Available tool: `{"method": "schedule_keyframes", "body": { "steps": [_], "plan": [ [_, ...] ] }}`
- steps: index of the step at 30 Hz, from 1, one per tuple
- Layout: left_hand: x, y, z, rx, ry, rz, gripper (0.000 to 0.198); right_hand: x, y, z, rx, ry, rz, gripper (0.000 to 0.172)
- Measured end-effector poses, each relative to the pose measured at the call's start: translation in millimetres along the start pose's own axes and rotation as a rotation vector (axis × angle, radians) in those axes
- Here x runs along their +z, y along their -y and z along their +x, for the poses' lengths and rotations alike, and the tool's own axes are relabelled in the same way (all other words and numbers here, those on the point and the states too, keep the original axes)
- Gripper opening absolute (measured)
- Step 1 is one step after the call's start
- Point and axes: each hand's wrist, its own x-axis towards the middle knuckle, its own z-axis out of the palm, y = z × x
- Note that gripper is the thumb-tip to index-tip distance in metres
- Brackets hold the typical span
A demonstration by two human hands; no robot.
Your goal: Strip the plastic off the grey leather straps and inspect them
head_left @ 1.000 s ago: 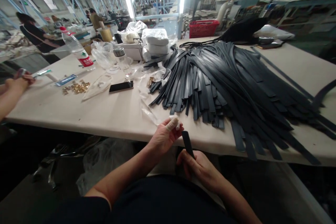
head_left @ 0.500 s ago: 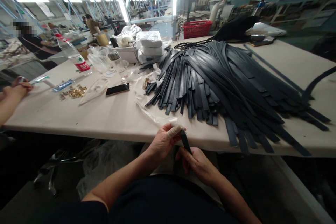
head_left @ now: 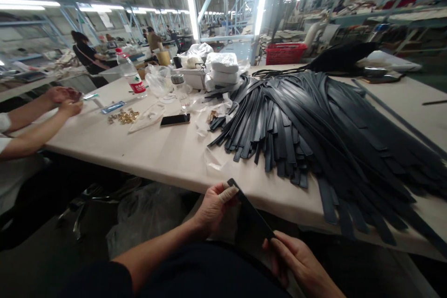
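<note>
A black strap (head_left: pixel 252 210) stretches diagonally between my two hands, just off the table's front edge. My left hand (head_left: pixel 215 205) pinches it close to its upper end; a pale covering wraps the thumb. Lower and to the right, my right hand (head_left: pixel 293 257) grips the same strap, its lower fingers partly in shadow. Beyond my hands, a large pile of black straps (head_left: pixel 286 116) fans over the right half of the table, several ends hanging past the front edge.
On the table (head_left: pixel 157 149) are a phone (head_left: pixel 175 120), gold-coloured metal pieces (head_left: pixel 127 117), a glass jar (head_left: pixel 182 93), a plastic bottle (head_left: pixel 134 79) and clear bags. A co-worker's hands (head_left: pixel 68 101) hold something small at the left. A red basket (head_left: pixel 285 53) stands behind.
My right hand has slid down and right, so more strap shows between my hands. My left hand moved slightly lower. The view has turned left, showing more of the co-worker's arms.
</note>
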Motion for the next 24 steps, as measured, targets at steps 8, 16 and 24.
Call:
{"method": "schedule_keyframes", "body": {
  "steps": [8, 16, 24],
  "plan": [
    [6.1, 9, -14, -0.074, 0.138, 0.138, 0.033, 2, 24, -5, -0.137, 0.007, -0.094, 0.054],
    [-2.0, 12, -17, -0.091, 0.152, 0.116, 0.038, -10, 3, -4, -0.069, -0.065, -0.117, 0.059],
    [-7.0, 21, -16, -0.258, 0.095, -0.021, 0.047, -6, 10, -1, -0.084, -0.102, -0.069, 0.058]
  ]
}}
